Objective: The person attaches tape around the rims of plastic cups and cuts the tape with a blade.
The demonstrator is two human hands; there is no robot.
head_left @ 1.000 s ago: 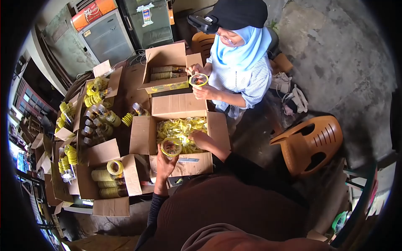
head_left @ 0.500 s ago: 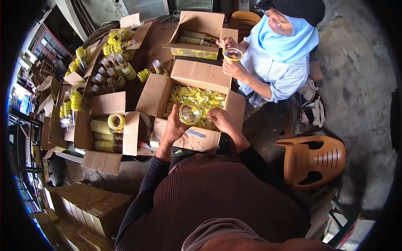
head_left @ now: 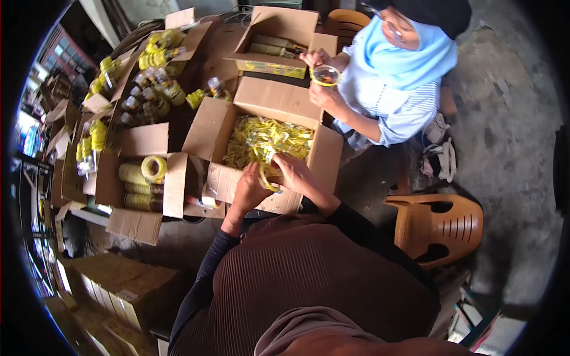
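Observation:
A cup with a yellow rim (head_left: 268,181) is tilted between my two hands, over the near edge of an open cardboard box (head_left: 279,98). My left hand (head_left: 250,190) is wrapped round the cup's left side. At the cup's right side, my right hand (head_left: 295,173) has its fingers bent together at the rim; whatever they pinch is too small to make out. Behind both hands, the box holds many small yellow and clear packets (head_left: 270,139).
Across the table a co-worker (head_left: 392,83) holds a similar cup (head_left: 326,75). Left are a box with stacked yellow-ringed rolls (head_left: 141,190), clear-capped bottles (head_left: 154,92) and further boxes. An orange chair (head_left: 442,228) stands at right.
My right hand has come out of the packets to the cup, which has tilted and moved down closer to my body. The view has shifted, and the boxes appear higher and farther left than at first.

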